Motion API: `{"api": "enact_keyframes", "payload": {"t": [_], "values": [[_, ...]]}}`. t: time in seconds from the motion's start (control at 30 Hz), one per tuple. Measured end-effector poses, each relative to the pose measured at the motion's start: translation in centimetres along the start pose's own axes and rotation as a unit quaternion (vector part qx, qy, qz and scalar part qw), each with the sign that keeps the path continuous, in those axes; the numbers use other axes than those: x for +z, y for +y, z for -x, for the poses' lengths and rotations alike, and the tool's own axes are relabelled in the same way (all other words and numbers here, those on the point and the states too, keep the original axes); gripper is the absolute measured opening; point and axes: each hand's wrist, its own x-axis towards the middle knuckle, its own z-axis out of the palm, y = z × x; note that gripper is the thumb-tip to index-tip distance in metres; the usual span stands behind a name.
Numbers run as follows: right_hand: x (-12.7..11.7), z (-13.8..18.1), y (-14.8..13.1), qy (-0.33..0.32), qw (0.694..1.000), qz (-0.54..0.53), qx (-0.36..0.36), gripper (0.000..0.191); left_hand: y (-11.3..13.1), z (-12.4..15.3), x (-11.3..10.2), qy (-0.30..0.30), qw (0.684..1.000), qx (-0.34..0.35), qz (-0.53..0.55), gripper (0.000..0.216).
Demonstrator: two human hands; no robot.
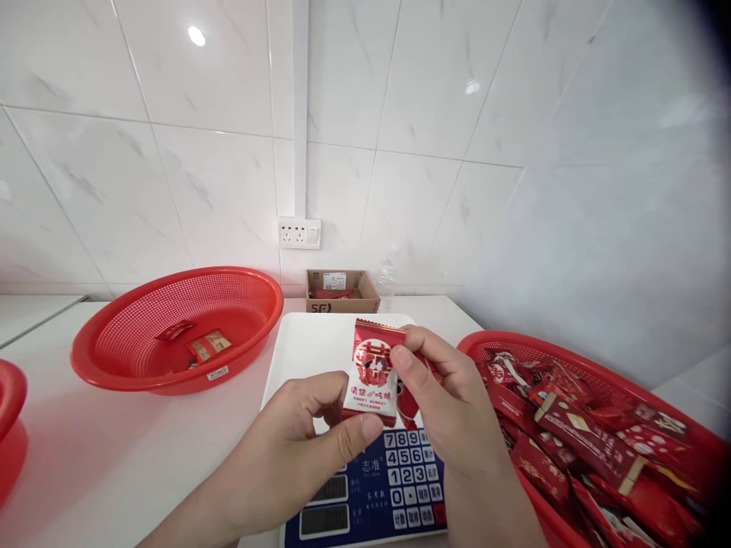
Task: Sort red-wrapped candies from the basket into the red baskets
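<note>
Both my hands hold one small red and white candy packet (pixel 371 373) upright over the white pan (pixel 311 346) of a weighing scale. My left hand (pixel 302 441) pinches its lower edge with thumb and fingers. Its right side is pinched by my right hand (pixel 451 403), which also seems to hold a second red packet behind it. The scale's blue keypad (pixel 408 476) lies just below my hands.
A red mesh basket (pixel 177 327) at the left holds a few packets. Another red basket (pixel 599 441) at the right is full of red packets. A small cardboard box (pixel 341 291) stands against the tiled wall, under a wall socket (pixel 300 232). A red rim (pixel 8 396) shows at far left.
</note>
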Motion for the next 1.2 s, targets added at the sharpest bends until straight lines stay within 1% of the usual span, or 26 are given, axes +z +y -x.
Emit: {"api": "enact_keyframes", "payload": {"t": [0.1,0.17,0.3,0.37,0.43,0.53,0.63,0.73,0.87,1.03,1.1,1.2], "values": [[-0.1,-0.1,-0.3,-0.030,0.998,0.049,-0.004,0.033,-0.2,-0.2,0.0,0.024,1.000,0.009,0.014,0.031],[-0.1,-0.1,-0.3,-0.043,0.997,0.064,-0.008,0.033,-0.2,-0.2,-0.1,0.031,0.999,0.011,0.021,0.032],[0.0,0.0,-0.4,-0.041,0.997,0.063,0.002,0.031,-0.1,-0.1,-0.1,0.025,1.000,0.014,0.010,0.035],[0.1,0.1,-0.4,-0.040,0.997,0.060,0.008,0.029,0.0,-0.1,-0.2,0.033,0.999,0.030,0.011,0.037],[0.1,0.2,-0.5,-0.043,0.997,0.060,0.015,0.028,0.0,-0.2,-0.3,0.049,0.996,0.062,0.035,0.035],[0.2,0.3,-0.7,-0.075,0.994,0.074,0.025,0.029,0.1,-0.3,-0.4,0.094,0.987,0.099,0.080,0.029],[0.3,0.3,-0.9,-0.116,0.987,0.108,0.015,0.030,0.1,-0.4,-0.6,0.136,0.980,0.111,0.092,0.023],[0.4,0.2,-1.0,-0.131,0.983,0.127,0.003,0.029,0.2,-0.4,-0.8,0.153,0.977,0.117,0.092,0.023],[0.5,0.1,-0.8,-0.116,0.986,0.119,0.012,0.026,0.0,-0.5,-0.9,0.157,0.976,0.109,0.100,0.023],[0.6,-0.3,-0.1,-0.094,0.987,0.134,-0.001,0.032,-0.6,-1.0,-0.9,0.141,0.980,0.076,0.117,0.025],[0.7,-0.4,0.2,-0.064,0.990,0.123,0.004,0.034,-0.6,-1.2,-0.9,0.119,0.982,0.062,0.130,0.025],[0.7,-0.7,0.5,-0.002,0.995,0.093,0.032,0.036,-0.3,-1.4,-0.9,0.068,0.988,0.033,0.134,0.022]]}}
